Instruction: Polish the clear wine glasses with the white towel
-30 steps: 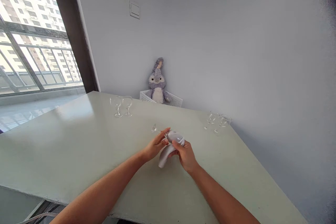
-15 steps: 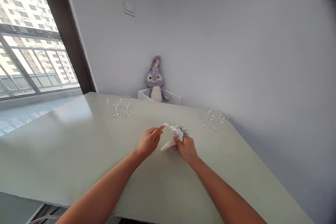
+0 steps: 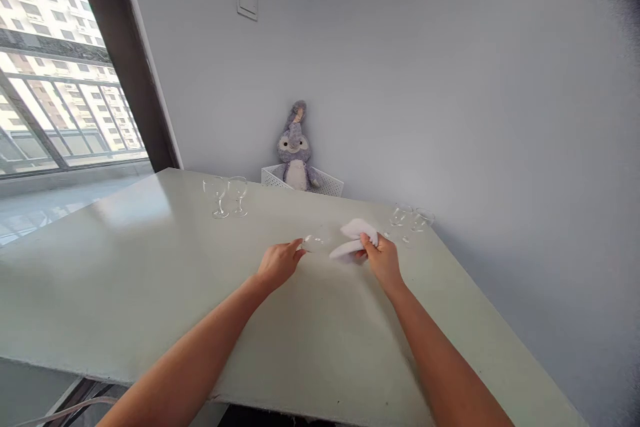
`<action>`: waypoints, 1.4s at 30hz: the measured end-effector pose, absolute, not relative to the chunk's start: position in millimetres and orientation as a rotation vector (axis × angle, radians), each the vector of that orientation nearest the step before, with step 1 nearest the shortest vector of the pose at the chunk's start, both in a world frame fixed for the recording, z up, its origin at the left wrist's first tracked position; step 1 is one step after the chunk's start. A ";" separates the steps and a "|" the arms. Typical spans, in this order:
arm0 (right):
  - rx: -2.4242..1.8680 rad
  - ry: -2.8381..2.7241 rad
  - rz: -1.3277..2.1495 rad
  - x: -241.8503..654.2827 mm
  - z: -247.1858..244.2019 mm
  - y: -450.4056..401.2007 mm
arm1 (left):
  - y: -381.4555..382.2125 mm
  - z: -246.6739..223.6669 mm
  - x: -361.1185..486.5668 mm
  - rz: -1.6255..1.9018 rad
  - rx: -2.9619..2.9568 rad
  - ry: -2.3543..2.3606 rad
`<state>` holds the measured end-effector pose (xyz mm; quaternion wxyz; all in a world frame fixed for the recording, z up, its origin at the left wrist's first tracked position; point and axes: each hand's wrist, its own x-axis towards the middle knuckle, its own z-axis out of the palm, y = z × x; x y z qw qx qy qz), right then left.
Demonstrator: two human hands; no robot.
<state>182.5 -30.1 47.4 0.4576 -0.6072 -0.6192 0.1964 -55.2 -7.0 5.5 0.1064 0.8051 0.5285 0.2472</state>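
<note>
My left hand (image 3: 279, 263) is closed on a clear wine glass (image 3: 315, 240) above the middle of the table. The glass lies tilted on its side, its bowl pointing right. The fingertips pinch its left end, though its outline is faint and hard to make out. To the right, my right hand (image 3: 383, 259) grips a folded white cloth (image 3: 357, 228) between thumb and fingers. Two loose flaps of the cloth stick out leftward, apart from the glass.
Two stemmed glasses (image 3: 238, 195) stand upright at the back left of the pale green table (image 3: 150, 293). Two more glasses (image 3: 421, 219) are near the right edge. Behind the table, a plush rabbit (image 3: 295, 150) sits in a white perforated basket (image 3: 327, 185) against the wall.
My right hand has drawn the cloth off the glass, moving right and slightly up. The glass in my left hand is now uncovered. The view has shifted slightly.
</note>
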 end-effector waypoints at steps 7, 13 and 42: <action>-1.115 -2.245 -0.006 144.1 41.9 -54.7 | -13.8 5.5 -49.2 0.786 2.577 1.387; -1.213 -1.655 0.957 150.5 25.5 -36.4 | -24.3 -1.5 -38.2 0.792 2.951 0.934; -1.335 -1.886 0.389 134.2 -0.9 -49.7 | -44.5 13.1 -7.2 1.147 0.937 0.745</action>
